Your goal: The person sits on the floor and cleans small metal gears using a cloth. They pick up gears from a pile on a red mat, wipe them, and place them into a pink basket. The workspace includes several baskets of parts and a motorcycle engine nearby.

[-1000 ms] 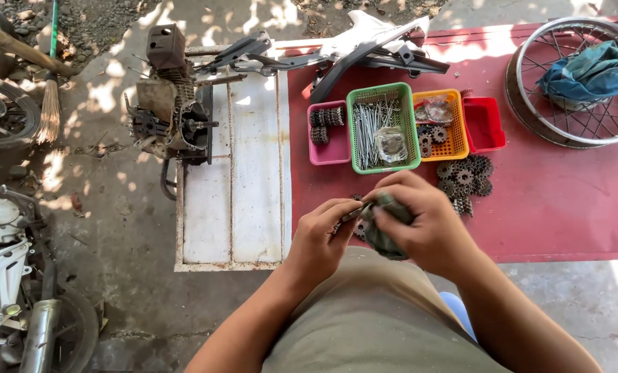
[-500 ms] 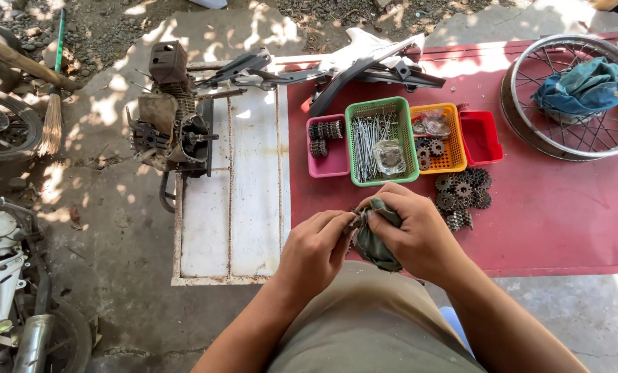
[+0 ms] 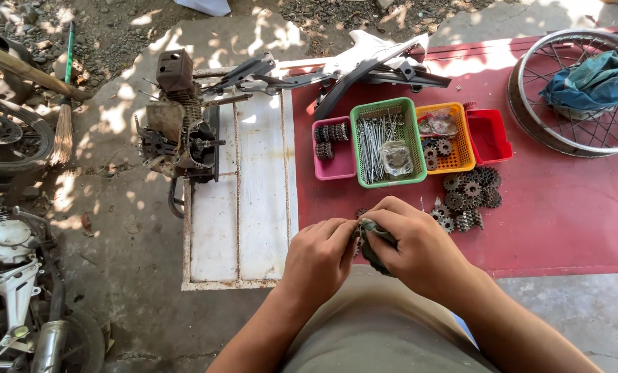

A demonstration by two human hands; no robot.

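My right hand [image 3: 419, 245] grips a dark greenish rag [image 3: 372, 243] bunched in its fingers at the near edge of the red table [image 3: 564, 214]. My left hand [image 3: 317, 257] pinches something small against the rag; the object is hidden by my fingers and the cloth. Just beyond my right hand lies a pile of small dark gears [image 3: 469, 197] on the red surface.
A pink tray [image 3: 336, 166], a green basket [image 3: 385, 141] of metal spokes, an orange basket [image 3: 447, 138] and a red tray [image 3: 488, 135] stand in a row. A spoked wheel rim [image 3: 578, 97] holds a blue cloth [image 3: 588, 79]. An engine [image 3: 181, 131] sits beside a white panel [image 3: 243, 193]; motorcycle parts [image 3: 12, 276] lie left.
My hands have stayed together on the rag, shifting slightly as the fingers work it. The view has drifted a little; nothing on the table has moved.
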